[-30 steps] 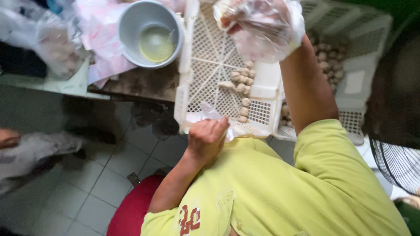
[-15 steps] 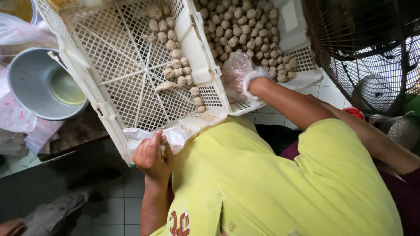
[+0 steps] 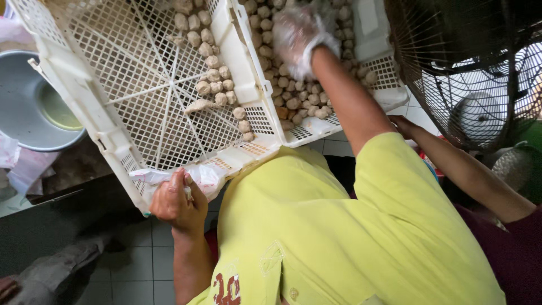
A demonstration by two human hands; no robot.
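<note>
My left hand (image 3: 176, 202) is pinched shut on a crumpled clear plastic bag (image 3: 169, 176) at the near edge of the white perforated plastic crate (image 3: 113, 85). That crate holds a loose line of small beige round balls (image 3: 217, 79) on its mesh floor. My right hand (image 3: 299, 36), in a thin clear plastic glove, rests fingers spread on the dense pile of the same balls (image 3: 288, 96) in the second white crate (image 3: 316, 127) just beside it. Grey round metal bowl (image 3: 22, 113) to the left, wire fan guard (image 3: 468, 68) to the right. Another person's bare arm (image 3: 463, 169) lies near the fan.
</note>
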